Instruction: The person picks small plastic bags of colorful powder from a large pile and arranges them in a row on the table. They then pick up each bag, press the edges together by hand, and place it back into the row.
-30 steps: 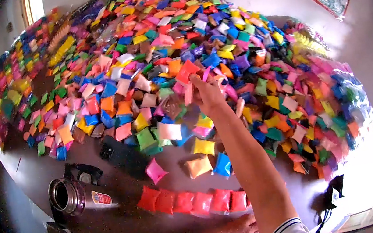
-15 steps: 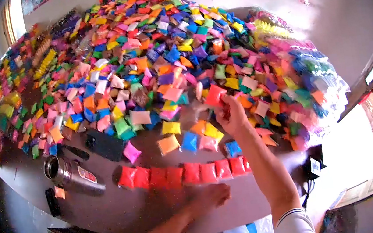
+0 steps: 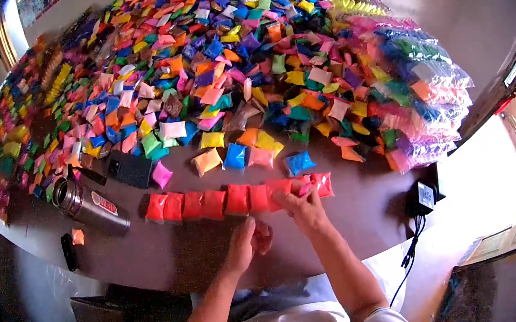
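A row of red packets lies side by side near the front of the dark table. My right hand is over the right part of the row, its fingers pressed together; what they hold, if anything, is hard to make out. Just below the middle of the row, my left hand is raised with its fingers curled and thumb up, touching no packet that I can see. Blue, orange and pink packets lie behind the row.
A large heap of colorful packets covers the back of the table. On the left are a steel flask, a black phone and a small black object. Clear bags of packets are stacked right, above a black device with cables.
My right hand has come down from the heap to the red row; the red packet is no longer visible raised in it. My left hand has turned upright. The view has shifted.
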The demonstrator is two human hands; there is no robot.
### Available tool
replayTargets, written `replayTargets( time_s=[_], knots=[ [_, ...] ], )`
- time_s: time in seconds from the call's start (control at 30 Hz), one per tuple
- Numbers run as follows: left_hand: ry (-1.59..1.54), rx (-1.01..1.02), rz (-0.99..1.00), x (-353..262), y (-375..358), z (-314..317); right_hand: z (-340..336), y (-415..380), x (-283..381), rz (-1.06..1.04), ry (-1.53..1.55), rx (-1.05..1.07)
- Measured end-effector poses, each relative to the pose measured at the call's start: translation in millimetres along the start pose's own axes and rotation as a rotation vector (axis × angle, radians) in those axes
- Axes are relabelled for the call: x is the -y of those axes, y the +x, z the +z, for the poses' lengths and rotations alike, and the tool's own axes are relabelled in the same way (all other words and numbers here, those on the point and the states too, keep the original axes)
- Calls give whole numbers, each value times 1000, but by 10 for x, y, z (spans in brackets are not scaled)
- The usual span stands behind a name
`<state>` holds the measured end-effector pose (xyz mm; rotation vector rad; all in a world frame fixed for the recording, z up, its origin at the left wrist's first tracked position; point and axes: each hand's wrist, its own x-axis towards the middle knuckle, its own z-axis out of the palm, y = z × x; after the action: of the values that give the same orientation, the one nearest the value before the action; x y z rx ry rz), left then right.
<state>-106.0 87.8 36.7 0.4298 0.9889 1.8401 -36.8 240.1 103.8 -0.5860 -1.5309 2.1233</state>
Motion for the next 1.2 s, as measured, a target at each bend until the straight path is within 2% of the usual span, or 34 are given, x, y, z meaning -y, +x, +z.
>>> replayTargets(
  time_s=[0.07,0.13,0.17,0.2,0.23,0.27,0.3,0.37,0.43,0.5,0.57,0.67,0.73,0.87,0.93,0.97,1.03,1.1,1.17,1.2],
  knots=[
    [66,-92,-20,3,-49,32,-25,-177,-89,-2,-85,53],
    [368,-128,29,16,-68,37,20,-340,-194,-44,-24,-77],
    [372,-135,19,33,-85,47,17,-439,-211,-13,-104,-115],
    [508,-132,70,47,-91,66,13,-536,-191,-5,-96,-116],
    [643,-125,121,41,-90,106,1,-635,-149,102,-89,-82],
    [647,-125,110,23,-98,164,-22,-711,-117,209,-82,-49],
    [665,-106,140,-14,-110,243,-61,-757,-92,216,-76,-54],
    [685,-85,165,-25,-123,285,-120,-809,-59,417,495,-54],
    [830,-89,276,5,-114,249,-115,-762,-119,404,449,-78],
    [851,-83,300,35,-94,200,-99,-727,-109,389,398,-98],
    [874,-80,325,55,-88,152,-60,-725,-64,227,343,33],
    [769,-94,259,78,-110,137,-125,-709,-186,245,205,70],
    [621,-113,292,61,-107,210,-103,-722,-183,252,238,39],
    [621,1,307,-68,-115,312,-95,-691,-355,178,310,3],
    [540,-38,136,-38,-165,267,-92,-695,-347,202,313,-18],
    [538,-38,135,-25,-151,242,-78,-693,-318,226,318,-34],
    [642,6,240,-18,-113,210,-14,-698,-158,271,353,-83],
    [709,-11,251,-99,-117,264,-15,-682,-134,317,387,-129],
    [778,-28,262,-105,-110,246,-83,-662,-177,223,104,-73],
    [834,-36,293,-44,-92,187,-94,-662,-155,226,103,-73]
  ],
)
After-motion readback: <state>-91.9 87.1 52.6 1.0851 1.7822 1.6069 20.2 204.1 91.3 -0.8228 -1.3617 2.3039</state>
